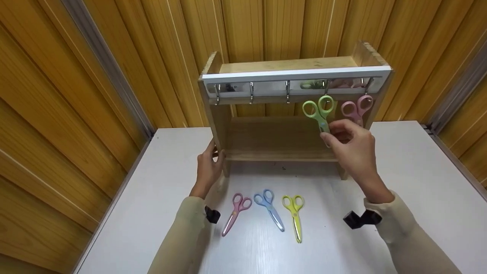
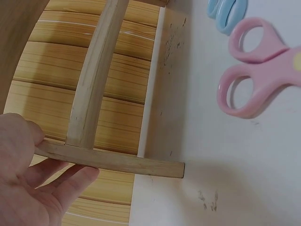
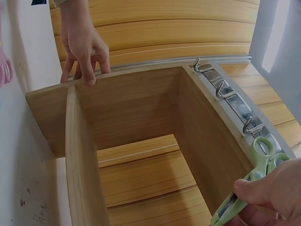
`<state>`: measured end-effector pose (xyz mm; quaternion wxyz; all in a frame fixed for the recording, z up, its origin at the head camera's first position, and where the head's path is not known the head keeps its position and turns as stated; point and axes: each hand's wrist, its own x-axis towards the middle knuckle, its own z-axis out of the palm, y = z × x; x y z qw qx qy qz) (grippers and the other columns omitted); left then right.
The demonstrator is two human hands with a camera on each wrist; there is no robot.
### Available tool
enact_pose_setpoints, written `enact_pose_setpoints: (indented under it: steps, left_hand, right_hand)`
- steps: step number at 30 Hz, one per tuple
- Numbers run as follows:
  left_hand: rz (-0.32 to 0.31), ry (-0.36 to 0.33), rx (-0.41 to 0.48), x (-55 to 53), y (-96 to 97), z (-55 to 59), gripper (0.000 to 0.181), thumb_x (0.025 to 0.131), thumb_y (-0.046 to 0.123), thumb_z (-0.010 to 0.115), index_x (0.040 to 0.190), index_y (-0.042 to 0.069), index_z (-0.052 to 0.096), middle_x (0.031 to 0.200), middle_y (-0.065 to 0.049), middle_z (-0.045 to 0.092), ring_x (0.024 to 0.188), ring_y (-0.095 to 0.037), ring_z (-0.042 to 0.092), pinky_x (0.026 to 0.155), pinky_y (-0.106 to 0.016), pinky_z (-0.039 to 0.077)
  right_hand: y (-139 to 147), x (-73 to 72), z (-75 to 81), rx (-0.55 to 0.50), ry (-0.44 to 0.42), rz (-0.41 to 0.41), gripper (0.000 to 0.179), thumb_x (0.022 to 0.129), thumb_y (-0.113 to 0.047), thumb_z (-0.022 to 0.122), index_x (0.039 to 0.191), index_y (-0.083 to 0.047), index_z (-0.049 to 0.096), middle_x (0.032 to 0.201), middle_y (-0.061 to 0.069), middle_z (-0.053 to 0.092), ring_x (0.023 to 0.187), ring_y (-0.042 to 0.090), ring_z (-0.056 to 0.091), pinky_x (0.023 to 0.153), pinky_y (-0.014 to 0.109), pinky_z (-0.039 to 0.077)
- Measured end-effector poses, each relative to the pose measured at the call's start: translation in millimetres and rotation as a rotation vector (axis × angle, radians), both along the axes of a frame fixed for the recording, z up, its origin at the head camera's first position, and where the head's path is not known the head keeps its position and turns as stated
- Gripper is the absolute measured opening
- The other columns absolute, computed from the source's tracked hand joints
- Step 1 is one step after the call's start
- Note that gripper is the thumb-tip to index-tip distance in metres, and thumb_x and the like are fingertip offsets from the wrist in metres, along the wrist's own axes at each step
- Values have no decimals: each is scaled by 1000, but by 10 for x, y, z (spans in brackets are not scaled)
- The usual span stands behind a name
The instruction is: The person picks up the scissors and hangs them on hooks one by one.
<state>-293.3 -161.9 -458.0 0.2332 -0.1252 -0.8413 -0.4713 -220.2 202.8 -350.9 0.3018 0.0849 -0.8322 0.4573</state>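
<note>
My right hand [image 1: 354, 146] pinches green scissors [image 1: 319, 110] by the blade end, finger loops up. One loop is at a hook on the metal hook rail [image 1: 266, 87]; I cannot tell if it is caught on it. Just to the right, pink scissors [image 1: 357, 108] hang from the end hook, partly behind my fingers. My left hand [image 1: 208, 167] grips the left side panel of the wooden shelf [image 1: 281, 139] low down, thumb on one face and fingers on the other, as the left wrist view [image 2: 113, 160] shows too.
On the white table [image 1: 152, 213] in front of the shelf lie pink scissors [image 1: 236, 213], blue scissors [image 1: 269, 209] and yellow scissors [image 1: 294, 217], loops toward the shelf. Bare hooks [image 1: 251, 93] line the rail's left part. Wood-look walls [image 1: 76, 114] stand behind and at the sides.
</note>
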Motion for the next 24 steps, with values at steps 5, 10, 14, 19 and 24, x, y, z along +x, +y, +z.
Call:
enact_pose_setpoints:
  steps: [5,10,14,19,24]
  left_hand:
    - [12,-52,0,4,6,5,58,102,4,61,157,8,43,138,-18,64,108,-31,71,88,-39,61]
    - [17,-64,-9,0,6,9,59,102,5,61,158,9,40,140,-15,63,112,-28,70,90,-37,61]
    - [18,-39,-13,-7,4,1,57,102,4,61,156,7,43,136,-18,65,109,-31,71,89,-40,61]
    - [17,-30,-32,-7,5,-8,55,102,6,61,155,6,45,135,-19,65,108,-32,72,88,-40,61]
    - [16,-28,-22,0,0,-7,54,102,5,61,154,8,46,135,-19,66,107,-31,72,88,-41,61]
  right_hand:
    - [-47,-62,-51,-39,-6,-18,20,91,-13,80,106,-1,74,96,6,72,81,12,65,70,11,53]
    - [-68,-106,-94,-75,-2,-31,20,91,-13,80,106,-1,74,97,7,72,80,10,65,70,11,53]
    - [-81,-136,-123,-112,8,-29,20,90,-13,81,104,-1,74,93,9,73,78,10,65,68,12,52]
    - [-122,-147,-122,-151,14,-45,19,89,-9,81,103,1,75,91,12,74,75,7,64,66,12,50]
    - [-217,-91,-57,-179,0,-44,17,90,-1,77,104,8,72,93,18,73,76,12,64,66,13,50]
